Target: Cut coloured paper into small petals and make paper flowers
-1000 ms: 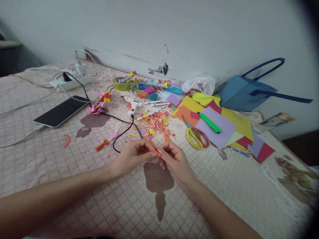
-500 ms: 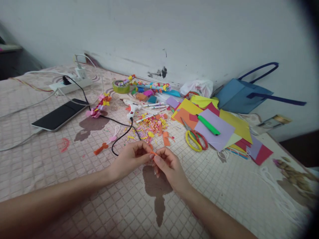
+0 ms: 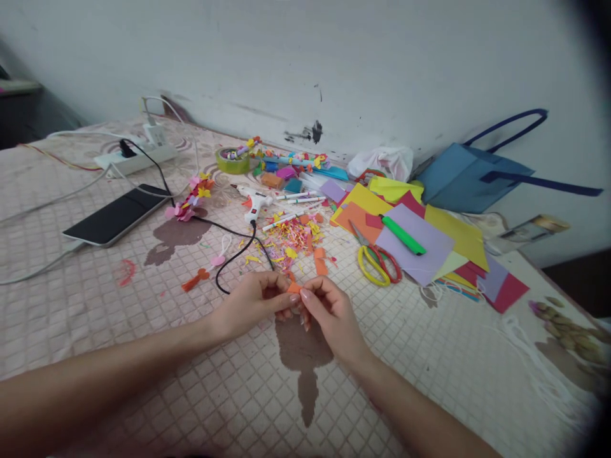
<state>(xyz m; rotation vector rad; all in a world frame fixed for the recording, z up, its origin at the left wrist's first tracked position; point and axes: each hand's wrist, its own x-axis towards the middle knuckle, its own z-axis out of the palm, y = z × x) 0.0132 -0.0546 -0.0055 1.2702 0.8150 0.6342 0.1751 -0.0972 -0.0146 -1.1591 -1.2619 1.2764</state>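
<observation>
Between the thumbs and fingers of both hands is a small piece of orange paper (image 3: pixel 294 288). My left hand (image 3: pixel 260 298) pinches its left side, and my right hand (image 3: pixel 327 310) pinches its right side, fingertips nearly touching. The fingers hide part of the paper. Just beyond the hands lie a loose orange paper strip (image 3: pixel 320 261) and a heap of colourful paper shreds (image 3: pixel 291 238). A white glue gun (image 3: pixel 254 203) with a black cord rests behind them. To the left is an orange paper tassel (image 3: pixel 195 280).
Yellow and red-handled scissors (image 3: pixel 375 266) and a green cutter (image 3: pixel 403 235) lie right, by coloured paper sheets (image 3: pixel 458 236). A blue bag (image 3: pixel 472 179) stands at the wall. Left are a tablet (image 3: pixel 117 216), a power strip (image 3: pixel 136 159), cables and a paper flower garland (image 3: pixel 189 200).
The orange paper has turned in my fingers, so more of its flat face shows. Both hands stay close together in nearly the same place. The view has shifted slightly.
</observation>
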